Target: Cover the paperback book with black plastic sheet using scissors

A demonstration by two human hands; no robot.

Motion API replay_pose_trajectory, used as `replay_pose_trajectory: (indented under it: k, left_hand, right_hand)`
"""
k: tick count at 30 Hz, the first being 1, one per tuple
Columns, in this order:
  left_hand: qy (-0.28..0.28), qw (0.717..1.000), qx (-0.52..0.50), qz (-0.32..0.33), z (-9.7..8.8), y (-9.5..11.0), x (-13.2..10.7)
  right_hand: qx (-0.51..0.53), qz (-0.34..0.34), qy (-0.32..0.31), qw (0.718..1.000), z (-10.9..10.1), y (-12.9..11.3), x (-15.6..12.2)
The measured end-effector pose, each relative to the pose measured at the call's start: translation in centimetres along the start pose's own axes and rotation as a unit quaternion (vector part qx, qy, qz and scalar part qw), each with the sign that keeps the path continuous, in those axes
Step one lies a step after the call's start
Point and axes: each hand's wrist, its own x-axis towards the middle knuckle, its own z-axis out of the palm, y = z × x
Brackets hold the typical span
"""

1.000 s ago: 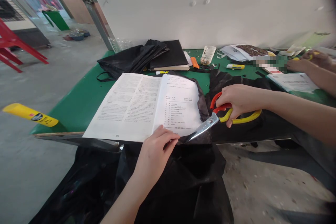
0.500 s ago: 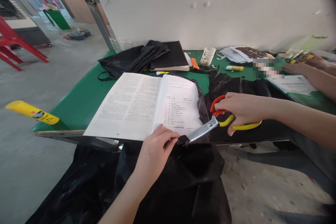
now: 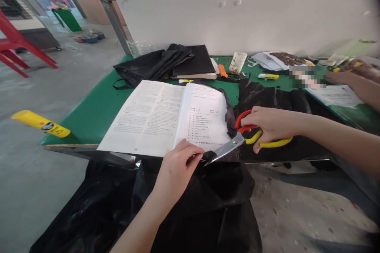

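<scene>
An open book (image 3: 148, 118) with printed pages lies at the table's front edge. Black fabric (image 3: 229, 116) extends beyond its right page and over the front edge. My left hand (image 3: 181, 166) pinches a bit of this fabric at the book's lower edge, thumb against fingers. My right hand (image 3: 264, 126) grips scissors (image 3: 228, 148) with red and yellow handles. Their blades point left, at the fabric just beside my left fingertips. How much fabric lies between the blades is hard to make out.
On the green table (image 3: 86, 114) stand a yellow glue stick (image 3: 41, 123), folded black fabric (image 3: 154, 65), a black-covered book (image 3: 197, 61), a plastic cup (image 3: 238, 63) and a small glue stick (image 3: 268, 76). Another person's hand (image 3: 341, 77) is at the right, near a green-and-white book (image 3: 335, 97). A red chair (image 3: 18, 39) stands left.
The scissor blades have shifted slightly left and their outline at the fabric has changed. My left hand keeps its pinch. The whole view has moved a little.
</scene>
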Motion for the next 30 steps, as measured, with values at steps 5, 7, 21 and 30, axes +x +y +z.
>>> replay_pose_trajectory:
  k: [5,7,21,30]
  left_hand:
    - [0.002,1.000,-0.005,-0.001,0.1,-0.1,0.0]
    - [0.007,1.000,-0.006,0.003,0.1,-0.1,0.0]
    - [0.192,0.978,-0.070,-0.031,-1.8,0.4,-0.3]
    - [0.164,0.982,-0.083,0.041,-1.8,1.3,-4.5]
  right_hand:
    - [-0.017,0.009,0.009,1.000,0.2,0.2,0.2]
    - [-0.029,0.015,0.011,0.999,0.4,0.3,0.2]
    - [0.073,0.126,0.034,0.989,2.5,1.2,-3.3]
    - [0.289,0.225,0.197,0.910,8.6,0.0,-6.6]
